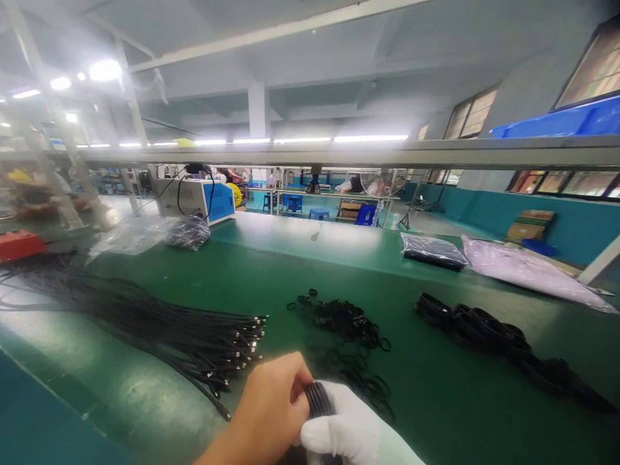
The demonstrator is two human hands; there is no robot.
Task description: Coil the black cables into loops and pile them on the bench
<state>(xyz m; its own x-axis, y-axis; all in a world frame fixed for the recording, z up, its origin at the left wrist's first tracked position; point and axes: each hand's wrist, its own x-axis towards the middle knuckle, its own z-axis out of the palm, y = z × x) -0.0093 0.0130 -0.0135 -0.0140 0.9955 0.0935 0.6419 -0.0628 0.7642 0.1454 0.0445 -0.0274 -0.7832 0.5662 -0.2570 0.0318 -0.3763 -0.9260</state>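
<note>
My bare left hand (pixel 268 413) and my white-gloved right hand (pixel 353 429) meet at the bottom centre, both closed around a small coiled black cable (pixel 317 399). To the left lies a large bundle of straight black cables (pixel 159 323) with metal plug ends pointing right. Just beyond my hands is a scatter of small black rubber bands (pixel 346 323). A row of coiled black cables (pixel 484 326) lies to the right.
The green workbench (pixel 290 265) carries a white and blue machine (pixel 194 199) at the back left, plastic bags (pixel 433 250) and a pale sheet (pixel 523 268) at the back right, and a red box (pixel 19 245) far left. A shelf rail (pixel 339 155) with a blue bin (pixel 562 123) runs overhead.
</note>
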